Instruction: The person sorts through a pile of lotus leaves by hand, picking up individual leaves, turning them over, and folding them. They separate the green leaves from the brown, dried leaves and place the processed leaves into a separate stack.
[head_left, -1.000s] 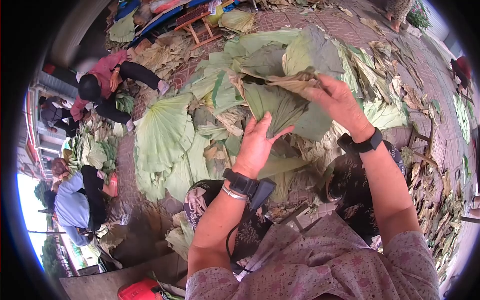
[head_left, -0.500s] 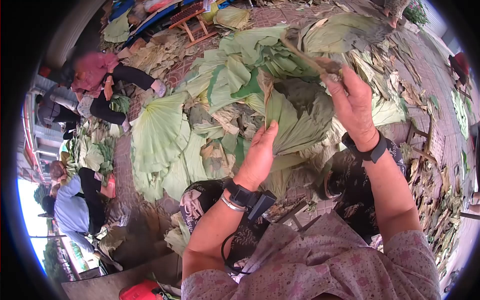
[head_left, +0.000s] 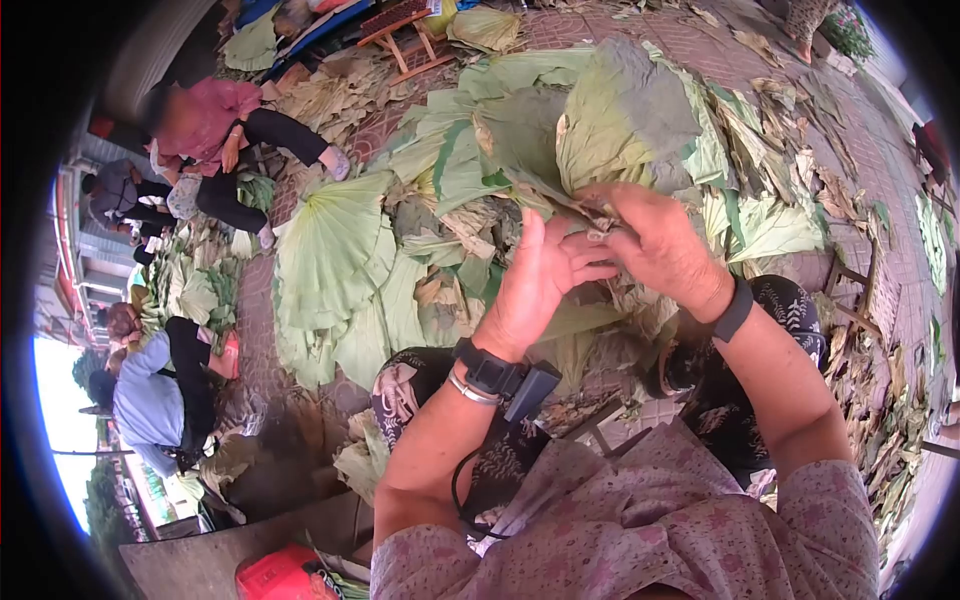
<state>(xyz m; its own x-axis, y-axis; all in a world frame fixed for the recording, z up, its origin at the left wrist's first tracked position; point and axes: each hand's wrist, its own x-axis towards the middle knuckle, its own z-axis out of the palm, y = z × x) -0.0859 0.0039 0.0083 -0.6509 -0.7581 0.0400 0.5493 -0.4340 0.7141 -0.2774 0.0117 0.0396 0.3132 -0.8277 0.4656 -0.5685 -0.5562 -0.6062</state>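
Observation:
A large, half-dried lotus leaf (head_left: 620, 120), pale green with grey-brown patches, stands up in front of me over the other leaves. My right hand (head_left: 665, 240) is closed on the gathered, brownish base of it. Just left of that base is my left hand (head_left: 540, 275), palm turned up, thumb raised and fingers stretched toward the right hand. Behind and below the held leaf lies a broad pile of lotus leaves (head_left: 335, 250), some fan-shaped and light green, others brown and crumpled.
Dry leaf scraps (head_left: 890, 430) litter the brick paving at right, beside a low wooden stool (head_left: 860, 300). Another wooden stool (head_left: 405, 40) stands at the back. Two seated people, one in a pink top (head_left: 205, 120) and one in light blue (head_left: 145, 400), are at left. A red bag (head_left: 285, 575) lies lower left.
The right hand has come down and left, and the leaf has swung upright above it. My left hand has let go of the leaf's edge and spread its fingers beside the base.

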